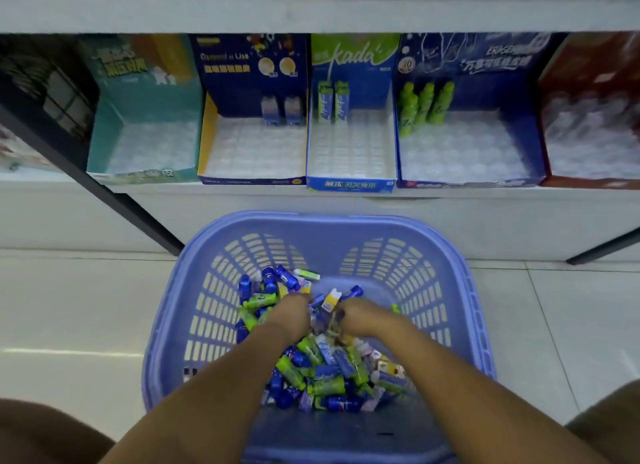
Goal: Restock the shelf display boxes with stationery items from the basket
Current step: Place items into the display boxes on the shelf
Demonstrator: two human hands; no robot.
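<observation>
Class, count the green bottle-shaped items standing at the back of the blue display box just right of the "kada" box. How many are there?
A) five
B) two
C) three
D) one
C: three green bottle-shaped items stand side by side at the back of the blue display box, next to the kada box.

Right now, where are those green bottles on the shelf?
In the head view, right of centre: three green bottles stand in the back left corner of the dark blue box, between the kada box and the red box.
</observation>
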